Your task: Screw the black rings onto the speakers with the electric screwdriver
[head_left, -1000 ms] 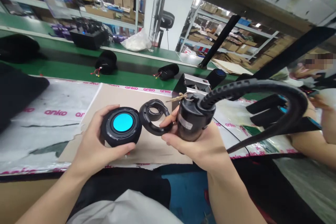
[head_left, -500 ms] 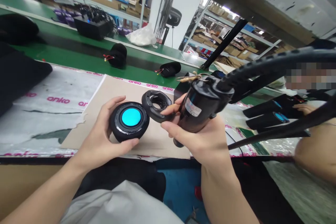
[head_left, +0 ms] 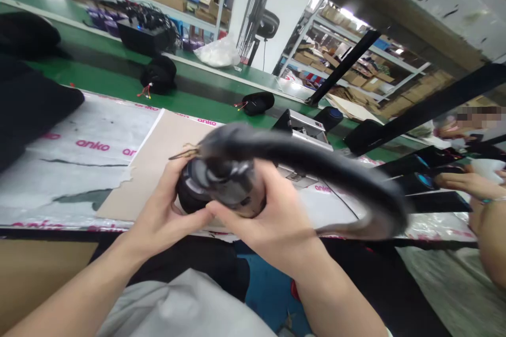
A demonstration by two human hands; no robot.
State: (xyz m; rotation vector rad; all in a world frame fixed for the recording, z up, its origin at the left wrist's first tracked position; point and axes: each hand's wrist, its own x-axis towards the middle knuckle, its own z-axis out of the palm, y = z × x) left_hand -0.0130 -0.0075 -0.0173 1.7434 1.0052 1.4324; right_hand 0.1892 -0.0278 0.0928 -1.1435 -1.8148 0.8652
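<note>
My left hand (head_left: pixel 158 216) is wrapped round a black round speaker (head_left: pixel 190 195), whose blue face is hidden from view. My right hand (head_left: pixel 272 210) grips a black power tool (head_left: pixel 233 184) with a thick black cable (head_left: pixel 316 158), blurred by motion. The tool covers much of the speaker, and the two thumbs meet in front of it. The black ring cannot be made out behind the tool. Beneath both hands lies a beige board (head_left: pixel 142 179).
Black speaker parts with wires (head_left: pixel 158 75) (head_left: pixel 258 103) rest on the green belt (head_left: pixel 114 71). A metal box (head_left: pixel 304 126) stands behind my right hand. At the right, another person's hand (head_left: pixel 458 180) is beside black cylinders (head_left: pixel 415 181). Dark fabric (head_left: pixel 35 100) lies left.
My right hand has moved left with the tool, bringing it over the speaker. The cable swung left. The wired part at the left moved left along the belt, and the metal box came into view.
</note>
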